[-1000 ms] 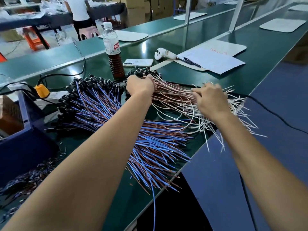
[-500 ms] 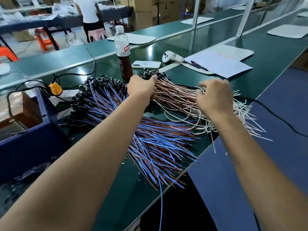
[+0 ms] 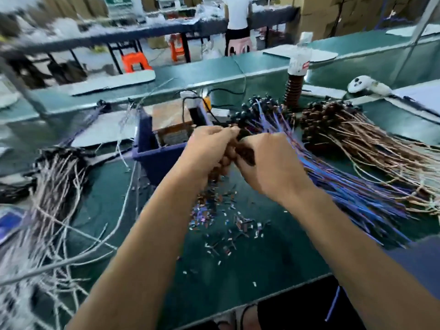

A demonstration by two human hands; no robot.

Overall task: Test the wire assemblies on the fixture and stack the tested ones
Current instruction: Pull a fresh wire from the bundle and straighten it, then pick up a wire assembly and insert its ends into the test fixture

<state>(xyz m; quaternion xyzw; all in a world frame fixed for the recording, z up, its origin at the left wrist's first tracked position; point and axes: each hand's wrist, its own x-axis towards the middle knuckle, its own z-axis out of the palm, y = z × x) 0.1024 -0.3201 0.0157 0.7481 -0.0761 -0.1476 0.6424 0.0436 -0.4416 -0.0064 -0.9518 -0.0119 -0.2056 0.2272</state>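
Frame is motion-blurred, so I go by the coarse layout. Both hands meet over the middle of the green bench (image 3: 273, 270), just in front of the blue bin (image 3: 159, 160). My left hand (image 3: 209, 148) and right hand (image 3: 269, 167) are touching, each grip narrow and pinched on what looks like a small bunch of brown wires with a dark connector end (image 3: 242, 148) between them; the blur keeps me from counting wires or reading the exact finger placement. The bunch hangs down below the hands, its lower ends just above a scatter of small cut bits (image 3: 223, 225) on the bench. To the right lies the blue-and-brown wire pile (image 3: 352, 186), fanned with black connectors at the far end, and beyond it the brown-and-white wire pile (image 3: 362, 141). To the left sits a looser heap of pale wires (image 3: 54, 191). A bottle (image 3: 295, 86) stands behind the piles. The fixture itself I take to be in or behind the blue bin, but I cannot tell which part it is. My read: this is the pick-and-prepare step, an assembly in hand and not yet on the tester. Next move calls for steadying the bunch, singling out the connector and seating it squarely at the fixture without snagging the neighbouring piles.
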